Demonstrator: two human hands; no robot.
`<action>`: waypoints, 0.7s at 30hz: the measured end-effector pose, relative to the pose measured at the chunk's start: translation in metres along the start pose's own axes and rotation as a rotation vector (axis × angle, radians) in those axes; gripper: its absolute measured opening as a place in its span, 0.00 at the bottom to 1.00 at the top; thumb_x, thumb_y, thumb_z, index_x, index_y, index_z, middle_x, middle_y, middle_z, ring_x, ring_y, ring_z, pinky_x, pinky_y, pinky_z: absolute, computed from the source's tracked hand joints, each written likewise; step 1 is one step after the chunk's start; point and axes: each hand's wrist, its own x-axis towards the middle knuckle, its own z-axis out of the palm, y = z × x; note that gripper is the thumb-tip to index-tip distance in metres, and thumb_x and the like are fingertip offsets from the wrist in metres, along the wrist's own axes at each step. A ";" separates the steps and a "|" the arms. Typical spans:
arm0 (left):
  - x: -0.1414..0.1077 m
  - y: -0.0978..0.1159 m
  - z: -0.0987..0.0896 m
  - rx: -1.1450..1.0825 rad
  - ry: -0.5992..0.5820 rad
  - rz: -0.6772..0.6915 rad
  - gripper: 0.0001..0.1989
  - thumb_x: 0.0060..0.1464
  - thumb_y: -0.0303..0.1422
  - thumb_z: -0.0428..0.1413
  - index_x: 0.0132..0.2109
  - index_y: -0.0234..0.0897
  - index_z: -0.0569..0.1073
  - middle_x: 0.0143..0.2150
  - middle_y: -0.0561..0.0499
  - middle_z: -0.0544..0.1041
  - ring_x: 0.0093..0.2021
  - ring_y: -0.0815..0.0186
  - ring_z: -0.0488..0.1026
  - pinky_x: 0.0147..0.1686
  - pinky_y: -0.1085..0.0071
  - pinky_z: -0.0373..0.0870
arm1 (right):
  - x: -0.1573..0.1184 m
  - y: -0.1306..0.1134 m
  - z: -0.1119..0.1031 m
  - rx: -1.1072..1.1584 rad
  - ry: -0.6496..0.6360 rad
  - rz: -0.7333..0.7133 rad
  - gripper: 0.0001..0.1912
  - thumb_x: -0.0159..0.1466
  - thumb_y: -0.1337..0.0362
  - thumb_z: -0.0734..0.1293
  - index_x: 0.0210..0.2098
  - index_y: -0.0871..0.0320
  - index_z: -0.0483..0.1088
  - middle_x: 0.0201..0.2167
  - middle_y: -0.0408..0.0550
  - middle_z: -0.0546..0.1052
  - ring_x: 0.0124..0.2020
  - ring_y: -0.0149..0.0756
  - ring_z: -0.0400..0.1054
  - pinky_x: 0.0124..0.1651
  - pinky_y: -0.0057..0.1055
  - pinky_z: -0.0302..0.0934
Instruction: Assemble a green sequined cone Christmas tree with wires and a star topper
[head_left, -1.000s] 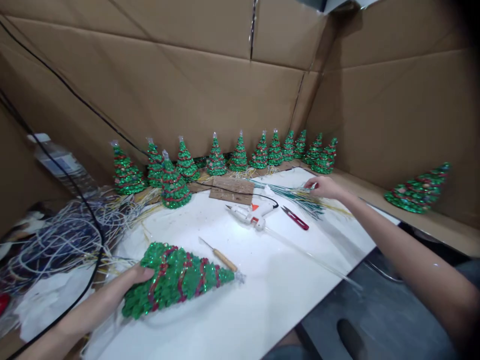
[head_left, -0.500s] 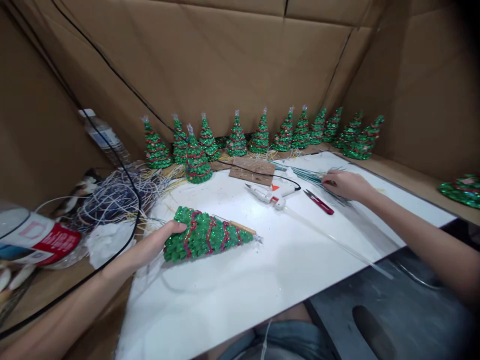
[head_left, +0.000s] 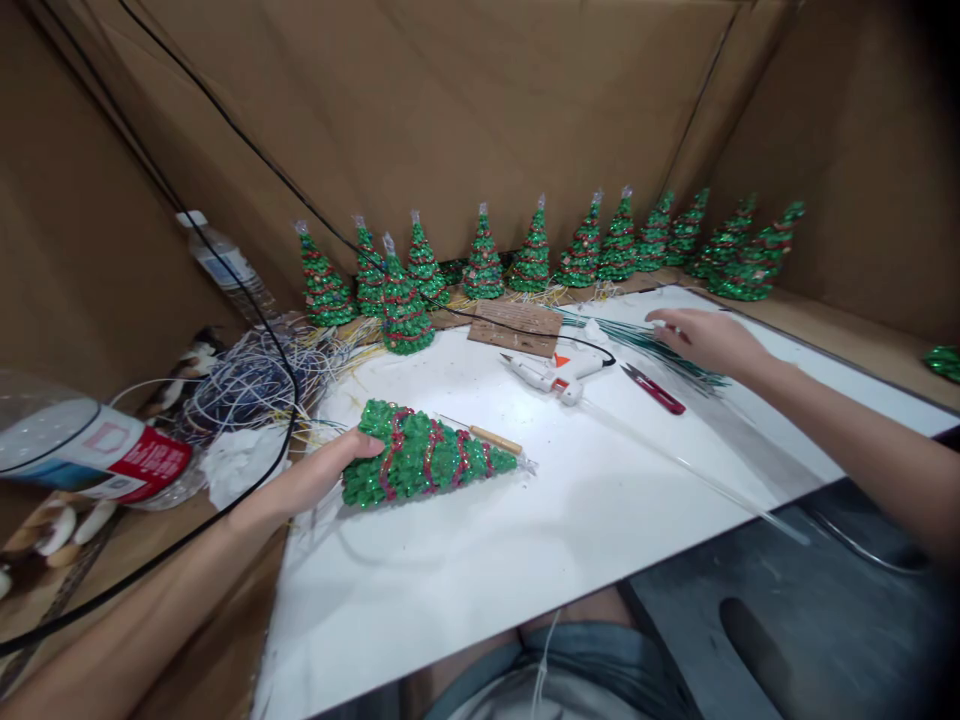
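Note:
A small green tinsel Christmas tree (head_left: 431, 455) with red garland lies on its side, tip to the right. My left hand (head_left: 352, 458) grips it at the base, thumb on top. Beside its upper edge lies an awl (head_left: 491, 438) with a wooden handle and thin metal shaft. My right hand (head_left: 701, 340) is over a bundle of thin green wires (head_left: 626, 335), fingers partly spread and pointing left. Whether its fingertips touch the wires is hard to tell. Near that hand are red-handled thread snips (head_left: 652, 390) and a white glue gun (head_left: 544, 378) with a long glue stick (head_left: 690, 470).
Several finished trees (head_left: 484, 255) stand along the cardboard wall. A brown board (head_left: 515, 328) lies behind the glue gun. Tangled wires (head_left: 240, 385), a large bottle (head_left: 97, 450) and a smaller bottle (head_left: 229, 265) are at left. A black cable (head_left: 289, 365) crosses the view.
My right hand has lifted slightly from the green wires and its fingers have spread. My left hand keeps its hold on the tree. The whole view has shifted a little.

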 end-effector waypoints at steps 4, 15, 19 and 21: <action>0.000 -0.009 -0.007 0.062 -0.010 0.031 0.16 0.43 0.46 0.56 0.29 0.37 0.76 0.31 0.48 0.80 0.31 0.55 0.73 0.28 0.65 0.72 | 0.000 -0.002 0.005 0.038 0.036 -0.009 0.13 0.67 0.58 0.61 0.41 0.56 0.75 0.40 0.55 0.76 0.31 0.33 0.62 0.33 0.31 0.50; -0.002 -0.017 -0.015 0.163 -0.100 0.095 0.19 0.48 0.49 0.54 0.35 0.37 0.73 0.40 0.48 0.79 0.31 0.59 0.71 0.27 0.69 0.70 | 0.031 0.003 -0.022 0.177 0.576 0.173 0.05 0.59 0.68 0.69 0.34 0.59 0.77 0.29 0.47 0.77 0.29 0.27 0.64 0.31 0.30 0.50; -0.004 -0.016 -0.014 0.171 -0.142 0.129 0.21 0.50 0.48 0.54 0.43 0.37 0.72 0.44 0.49 0.77 0.30 0.63 0.69 0.28 0.70 0.69 | 0.043 -0.031 -0.053 0.342 0.944 0.156 0.15 0.71 0.60 0.53 0.47 0.57 0.68 0.40 0.52 0.76 0.32 0.27 0.68 0.31 0.28 0.56; -0.006 -0.013 -0.012 0.177 -0.156 0.147 0.22 0.51 0.47 0.53 0.47 0.37 0.72 0.45 0.49 0.77 0.32 0.63 0.69 0.29 0.70 0.69 | 0.045 -0.060 -0.068 0.596 1.059 0.114 0.16 0.72 0.56 0.50 0.48 0.54 0.64 0.40 0.52 0.75 0.30 0.28 0.70 0.26 0.27 0.56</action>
